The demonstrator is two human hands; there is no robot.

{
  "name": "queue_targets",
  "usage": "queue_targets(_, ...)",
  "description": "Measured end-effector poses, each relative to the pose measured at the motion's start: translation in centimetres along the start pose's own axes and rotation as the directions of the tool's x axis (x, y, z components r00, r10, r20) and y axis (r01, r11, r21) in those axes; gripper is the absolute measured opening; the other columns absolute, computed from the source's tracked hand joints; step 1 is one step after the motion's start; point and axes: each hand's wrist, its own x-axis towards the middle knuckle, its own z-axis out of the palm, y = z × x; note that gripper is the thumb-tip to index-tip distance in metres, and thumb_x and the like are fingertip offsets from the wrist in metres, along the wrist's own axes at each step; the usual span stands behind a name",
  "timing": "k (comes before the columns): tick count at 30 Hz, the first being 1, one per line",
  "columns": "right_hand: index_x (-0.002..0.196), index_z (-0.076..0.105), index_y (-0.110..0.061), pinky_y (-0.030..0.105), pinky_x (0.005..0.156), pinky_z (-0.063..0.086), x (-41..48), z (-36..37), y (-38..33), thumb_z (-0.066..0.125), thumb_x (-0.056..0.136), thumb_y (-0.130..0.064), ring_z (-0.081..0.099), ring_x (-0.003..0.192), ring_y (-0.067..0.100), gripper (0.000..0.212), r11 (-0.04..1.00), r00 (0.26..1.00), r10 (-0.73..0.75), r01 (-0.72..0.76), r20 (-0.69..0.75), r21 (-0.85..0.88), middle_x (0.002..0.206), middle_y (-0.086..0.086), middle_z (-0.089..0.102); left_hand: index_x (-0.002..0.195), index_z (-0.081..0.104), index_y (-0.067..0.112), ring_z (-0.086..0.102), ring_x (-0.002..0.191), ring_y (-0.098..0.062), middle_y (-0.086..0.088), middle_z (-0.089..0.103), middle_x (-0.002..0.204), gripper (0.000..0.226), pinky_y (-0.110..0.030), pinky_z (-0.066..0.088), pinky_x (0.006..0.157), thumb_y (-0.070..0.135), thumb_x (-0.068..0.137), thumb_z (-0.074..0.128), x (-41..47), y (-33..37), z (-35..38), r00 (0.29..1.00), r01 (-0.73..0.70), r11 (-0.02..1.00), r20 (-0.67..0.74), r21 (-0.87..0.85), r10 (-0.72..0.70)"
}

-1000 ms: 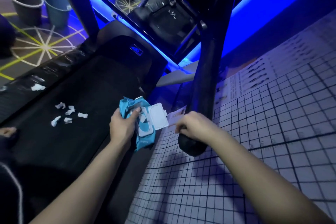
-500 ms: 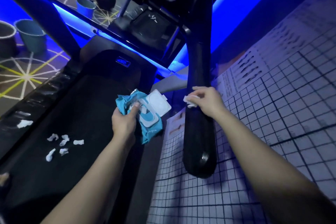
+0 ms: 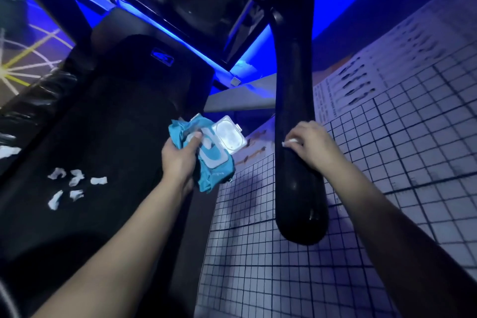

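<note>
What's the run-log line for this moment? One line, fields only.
left hand: grips wipes pack, lid open | right hand: presses wipe on treadmill handrail | paper scraps on belt

Blue strip light (image 3: pixel 178 40), white gridded tiles (image 3: pixel 284 279)

Treadmill handrail (image 3: pixel 296 116) glossy black plastic; wipes pack (image 3: pixel 206 162) crinkled blue film, rigid white plastic lid (image 3: pixel 230 135); belt (image 3: pixel 108 137) matt rubber.
</note>
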Motion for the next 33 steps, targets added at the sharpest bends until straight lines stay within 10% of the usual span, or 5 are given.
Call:
queue_targets(4,0.103,0.075,-0.019,0.034,0.088,0.044,-3.9,-0.5,-1.9,0.067,0.094,-0.035,0.054,0.104,0.022,0.020,0.995,0.980,-0.047,0.062,0.195,-0.073,0.104,0.000,0.064,0.117,0.072,0.015,0.079,0.100,-0.028,-0.007,0.081,0.108,0.022,-0.052,0.063,0.093,0.017,0.096,0.080,-1.3,-0.3,-0.2,1.000,0.003,0.999,0.006,0.043,-0.003)
queue_targets(16,0.105,0.073,-0.027,0.026,0.077,0.044,-18.6,0.4,-3.9,0.057,0.100,-0.037,0.061,0.096,0.014,0.020,0.965,0.970,-0.219,0.200,0.102,0.172,0.102,-0.009,0.060,0.120,0.072,0.010,0.079,0.097,-0.025,-0.008,0.080,0.108,0.025,-0.034,0.066,0.078,0.019,0.098,0.078,-9.2,-3.6,1.3,0.994,-0.105,0.984,0.007,0.145,0.105)
queue_targets(27,0.092,0.078,-0.020,0.006,0.071,0.041,-19.3,3.9,-5.6,0.080,0.088,-0.018,0.062,0.077,-0.002,0.005,0.634,0.892,0.030,0.333,-0.452,0.698,0.089,-0.013,0.064,0.116,0.072,0.002,0.067,0.069,-0.007,-0.001,0.073,0.089,0.022,-0.014,0.054,0.057,0.012,0.097,0.077,-16.3,-2.2,-0.8,0.899,-0.369,0.897,-0.153,0.242,0.411)
queue_targets(33,0.098,0.078,-0.018,0.006,0.070,0.042,-17.5,2.3,-8.5,0.076,0.082,0.001,0.062,0.076,0.006,0.025,0.530,0.860,0.038,0.414,-0.508,0.740,0.089,-0.006,0.068,0.106,0.078,0.011,0.077,0.100,-0.027,-0.004,0.082,0.098,0.022,-0.047,0.062,0.094,0.024,0.090,0.085,-20.9,-0.1,-5.3,0.792,-0.488,0.814,-0.232,0.315,0.564)
